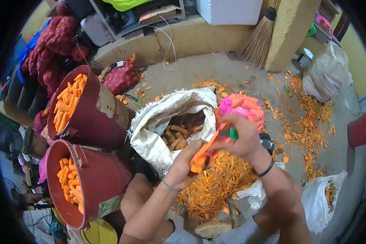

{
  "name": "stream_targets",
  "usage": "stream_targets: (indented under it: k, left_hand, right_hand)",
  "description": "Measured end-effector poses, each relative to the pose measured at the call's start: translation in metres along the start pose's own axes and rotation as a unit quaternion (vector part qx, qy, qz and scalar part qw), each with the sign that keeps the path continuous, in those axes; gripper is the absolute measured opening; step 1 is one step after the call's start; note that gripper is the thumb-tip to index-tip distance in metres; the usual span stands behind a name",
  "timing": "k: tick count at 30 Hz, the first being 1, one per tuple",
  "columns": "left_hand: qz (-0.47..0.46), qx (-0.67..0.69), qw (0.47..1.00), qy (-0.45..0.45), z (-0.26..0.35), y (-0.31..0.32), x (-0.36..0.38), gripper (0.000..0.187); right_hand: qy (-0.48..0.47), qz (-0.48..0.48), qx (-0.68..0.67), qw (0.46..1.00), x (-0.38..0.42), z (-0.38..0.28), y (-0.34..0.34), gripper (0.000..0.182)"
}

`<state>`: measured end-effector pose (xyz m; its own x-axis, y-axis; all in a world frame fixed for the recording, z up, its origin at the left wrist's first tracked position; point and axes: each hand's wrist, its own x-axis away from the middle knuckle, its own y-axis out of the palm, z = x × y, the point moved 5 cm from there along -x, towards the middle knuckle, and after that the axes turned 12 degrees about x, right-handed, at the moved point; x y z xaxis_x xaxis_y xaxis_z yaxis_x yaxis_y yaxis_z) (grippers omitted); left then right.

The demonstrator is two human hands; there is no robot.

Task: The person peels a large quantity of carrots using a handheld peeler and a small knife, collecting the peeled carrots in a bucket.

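My left hand (pixel 186 163) is closed around a carrot (pixel 198 162), with its peeled orange end pointing down. My right hand (pixel 242 137) grips a peeler, whose green part (pixel 233 133) shows between the fingers; its blade is blurred at the carrot. Below both hands lies a heap of carrot peelings (pixel 219 183). Just beyond them, a white woven sack (pixel 150 142) stands open with brownish unpeeled carrots (pixel 179 136) inside. A pink plastic bag of carrots (pixel 242 105) is behind my right hand.
Two dark red tubs (pixel 105 175) of peeled carrots (pixel 70 101) stand at the left. Carrot scraps (pixel 309 126) litter the floor at the right, near a white sack (pixel 323 203). A broom (pixel 258 42) leans by a pillar. Red net sacks (pixel 59 36) are piled at the upper left.
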<state>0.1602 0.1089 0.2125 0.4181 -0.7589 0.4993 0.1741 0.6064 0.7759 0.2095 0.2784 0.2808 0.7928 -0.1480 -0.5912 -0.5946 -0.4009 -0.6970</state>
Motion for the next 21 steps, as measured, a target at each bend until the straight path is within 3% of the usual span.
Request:
stream_targets:
  k: [3, 4, 7, 8, 11, 13, 16, 18, 20, 21]
  left_hand:
    - [-0.021, -0.009, 1.0, 0.0, -0.004, -0.009, -0.006, 0.033]
    - [-0.012, -0.007, 1.0, 0.004, -0.001, -0.003, -0.002, 0.033]
    - [-0.011, 0.001, 1.0, 0.016, 0.005, 0.004, -0.003, 0.035]
    - [-0.012, 0.002, 1.0, 0.017, 0.006, 0.005, -0.004, 0.037]
    - [-0.018, -0.002, 1.0, 0.007, 0.003, -0.005, -0.003, 0.04]
    - [-0.048, -0.002, 0.999, 0.006, -0.003, -0.011, -0.009, 0.041]
    - [-0.006, -0.01, 1.0, 0.012, 0.002, 0.005, 0.002, 0.038]
    - [0.011, 0.006, 1.0, 0.022, 0.009, 0.015, 0.005, 0.039]
    - [-0.036, -0.015, 0.999, 0.008, 0.013, 0.01, 0.0, 0.04]
    - [-0.056, -0.027, 0.998, -0.005, 0.013, 0.006, 0.0, 0.041]
  right_hand:
    - [0.08, 0.075, 0.049, 0.993, -0.009, 0.036, -0.014, 0.066]
    - [0.158, 0.079, 0.077, 0.981, -0.008, 0.051, -0.019, 0.065]
    - [0.082, 0.092, 0.004, 0.992, -0.01, 0.029, -0.02, 0.063]
    - [0.072, 0.034, -0.056, 0.995, -0.005, 0.014, -0.007, 0.063]
    - [-0.045, 0.008, -0.006, 0.999, 0.002, -0.004, 0.006, 0.063]
    - [0.032, 0.025, 0.038, 0.998, -0.003, 0.02, -0.003, 0.063]
    - [0.183, 0.106, 0.022, 0.977, -0.001, 0.06, -0.012, 0.064]
    - [0.11, 0.051, -0.015, 0.993, 0.001, 0.033, -0.006, 0.065]
    - [-0.002, -0.006, -0.026, 1.0, 0.001, -0.005, 0.001, 0.067]
    - [0.015, -0.006, -0.021, 1.0, 0.001, 0.0, 0.003, 0.066]
